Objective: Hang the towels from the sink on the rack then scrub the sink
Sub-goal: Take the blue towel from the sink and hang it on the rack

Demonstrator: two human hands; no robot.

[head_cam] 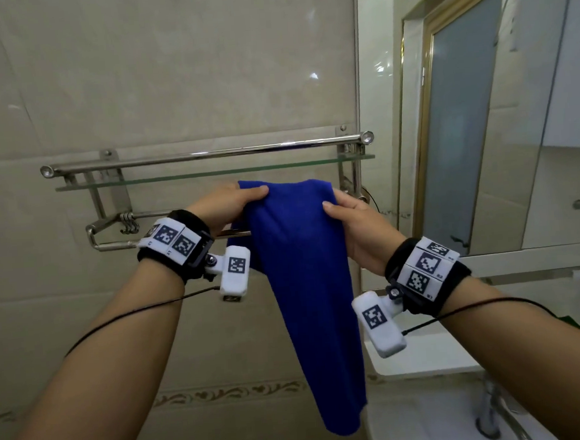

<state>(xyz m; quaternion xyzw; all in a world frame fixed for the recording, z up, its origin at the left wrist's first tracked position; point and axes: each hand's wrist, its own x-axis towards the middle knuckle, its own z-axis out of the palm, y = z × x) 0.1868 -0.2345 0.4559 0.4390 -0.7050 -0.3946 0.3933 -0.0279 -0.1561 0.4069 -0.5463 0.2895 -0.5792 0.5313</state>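
A blue towel [307, 287] hangs down long and narrow in front of the wall rack [166, 242]. My left hand [227, 203] grips its upper left edge, thumb on the cloth. My right hand [354, 225] holds the upper right edge. Both hands sit just below the glass shelf [141, 180], level with the rack's lower bar. The towel's top covers the right part of that bar, and I cannot tell whether it is draped over it. The white sink [430, 426] shows at the bottom right.
A chrome top rail [208, 154] runs above the glass shelf. Small hooks [129, 224] hang on the lower rail at the left. A mirror [480, 120] fills the right side, and a chrome faucet [494, 411] stands on the sink. Beige wall tiles lie behind.
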